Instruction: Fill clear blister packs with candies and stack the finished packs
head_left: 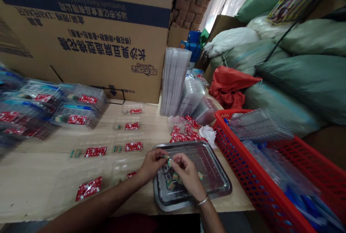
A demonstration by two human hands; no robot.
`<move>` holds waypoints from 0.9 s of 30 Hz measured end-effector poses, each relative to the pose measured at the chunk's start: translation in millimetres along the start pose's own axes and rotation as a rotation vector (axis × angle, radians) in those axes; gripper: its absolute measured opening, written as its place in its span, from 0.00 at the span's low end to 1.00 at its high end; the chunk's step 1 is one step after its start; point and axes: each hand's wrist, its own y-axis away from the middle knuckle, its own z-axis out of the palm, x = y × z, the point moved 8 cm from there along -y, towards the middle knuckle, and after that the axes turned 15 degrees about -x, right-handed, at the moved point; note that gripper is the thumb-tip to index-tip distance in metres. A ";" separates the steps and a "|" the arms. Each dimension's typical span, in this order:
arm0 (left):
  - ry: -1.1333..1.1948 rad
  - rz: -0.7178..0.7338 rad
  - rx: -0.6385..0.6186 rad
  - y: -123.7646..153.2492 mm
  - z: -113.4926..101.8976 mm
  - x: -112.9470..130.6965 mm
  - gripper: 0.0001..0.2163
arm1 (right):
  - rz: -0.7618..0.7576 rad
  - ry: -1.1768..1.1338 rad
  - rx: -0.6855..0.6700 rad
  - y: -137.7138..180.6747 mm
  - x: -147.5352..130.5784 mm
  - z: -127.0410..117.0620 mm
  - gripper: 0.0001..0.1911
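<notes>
Over a shallow metal tray (216, 179) at the table's near edge, my left hand (151, 163) and my right hand (187, 175) meet, both pinched on a small striped piece (168, 159) held between the fingertips. Several more small striped pieces (173, 182) lie in the tray under my hands. On the table to the left lie clear plastic packs with red packets (95, 151) inside, and one red packet (88, 188) sits close to my left forearm.
A red plastic basket (232, 150) with clear trays stands at the right. Loose red packets (186, 132) and stacks of clear trays (174, 81) lie behind the metal tray. Filled packs (78, 112) pile at the left before a large cardboard box (89, 34). Green sacks (302, 74) fill the right.
</notes>
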 end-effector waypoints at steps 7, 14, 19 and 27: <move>0.107 0.034 0.013 11.5 11.5 3.1 0.13 | 0.028 -0.070 0.269 -0.6 -9.6 3.5 0.11; 0.068 -0.017 0.024 11.8 0.8 5.7 0.13 | 0.118 0.277 0.112 24.1 11.4 -37.3 0.11; 0.053 -0.029 0.016 10.5 -0.5 6.7 0.12 | 0.310 0.591 0.110 59.1 53.8 -81.8 0.05; -0.055 -0.024 -0.048 15.8 7.7 4.1 0.09 | 0.088 -0.122 0.073 28.1 10.7 -23.8 0.15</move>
